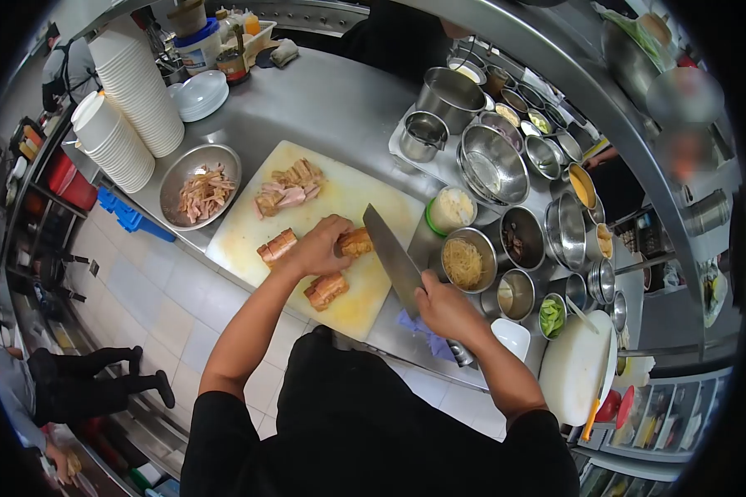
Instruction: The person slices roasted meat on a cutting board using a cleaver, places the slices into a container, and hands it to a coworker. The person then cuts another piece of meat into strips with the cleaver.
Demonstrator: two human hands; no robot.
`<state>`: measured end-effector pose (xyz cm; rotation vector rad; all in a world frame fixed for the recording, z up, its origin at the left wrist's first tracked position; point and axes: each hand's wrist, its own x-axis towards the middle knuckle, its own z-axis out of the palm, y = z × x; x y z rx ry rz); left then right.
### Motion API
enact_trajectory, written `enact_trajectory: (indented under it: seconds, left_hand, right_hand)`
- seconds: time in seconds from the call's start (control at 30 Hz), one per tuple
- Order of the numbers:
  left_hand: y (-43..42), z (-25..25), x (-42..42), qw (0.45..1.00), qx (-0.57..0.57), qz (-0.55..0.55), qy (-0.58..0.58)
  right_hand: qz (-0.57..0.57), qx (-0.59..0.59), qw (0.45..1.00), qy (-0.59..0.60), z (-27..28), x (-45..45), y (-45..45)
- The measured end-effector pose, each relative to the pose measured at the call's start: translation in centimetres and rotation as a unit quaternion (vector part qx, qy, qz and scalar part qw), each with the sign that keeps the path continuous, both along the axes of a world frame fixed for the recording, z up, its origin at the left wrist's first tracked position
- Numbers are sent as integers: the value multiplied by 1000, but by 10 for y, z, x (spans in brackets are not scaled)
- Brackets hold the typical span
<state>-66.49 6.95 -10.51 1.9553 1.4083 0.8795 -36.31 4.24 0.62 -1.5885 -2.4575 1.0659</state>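
Note:
A white cutting board (pixel 265 178) lies on the steel counter. My left hand (pixel 323 246) is closed on a browned piece of roast pork (pixel 356 243), its fingers curled over the near end. In my right hand (pixel 443 305) is a large chef's knife (pixel 394 257), its broad blade slanting up and left so that the tip sits just right of that pork. Two more browned pork pieces, one left of my left hand (pixel 278 247) and one below it (pixel 326 291), rest on the board. Toward the far side lies a pile of sliced meat (pixel 290 189).
Left of the board stands a steel bowl of meat strips (pixel 201 189), beside stacked white tubs (pixel 128 91). Several metal containers, including one of noodles (pixel 466 261), crowd the right. A purple cloth (pixel 427 335) lies by the knife handle. Another person (pixel 83 377) stands at lower left.

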Motion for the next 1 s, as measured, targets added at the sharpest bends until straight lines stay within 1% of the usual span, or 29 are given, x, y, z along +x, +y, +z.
enact_trajectory:
  seconds: [0.07, 0.17, 0.3, 0.43, 0.6, 0.67, 0.8, 0.87, 0.9, 0.93, 0.97, 1.0]
  left_hand:
    - [-1, 4, 2, 999, -6, -14, 40]
    - [2, 2, 5, 999, -12, -12, 51]
    - [1, -2, 7, 999, 13, -3, 39]
    - [0, -5, 7, 1000, 15, 1, 14]
    - [4, -12, 9, 1000, -8, 2, 8]
    - [4, -17, 11, 998, 57, 23, -25]
    - [4, -15, 11, 999, 29, 24, -33]
    - [3, -13, 11, 999, 32, 25, -32]
    - [0, -14, 12, 999, 31, 24, -33]
    - [1, -13, 11, 999, 29, 28, -30]
    - [0, -13, 11, 999, 25, 32, -26]
    - [-5, -12, 13, 999, 26, 29, -22]
  right_hand:
    - [12, 4, 999, -32, 1, -9, 0]
    - [27, -1, 999, -44, 7, -15, 0]
    - [38, -4, 998, -58, 18, -24, 1]
    - [58, -26, 992, -110, 34, -38, 1]
    - [80, -35, 983, -160, 24, -62, 18]
    - [24, -132, 979, -153, 33, -88, 31]
    - [46, -103, 976, -185, 18, -93, 41]
    - [48, -67, 984, -155, 0, -93, 40]
    - [47, -68, 984, -156, -14, -91, 35]
    - [35, -34, 988, -149, -29, -92, 32]
    - [22, -2, 990, -142, -33, -93, 29]
    - [19, -2, 990, -138, -33, -90, 27]
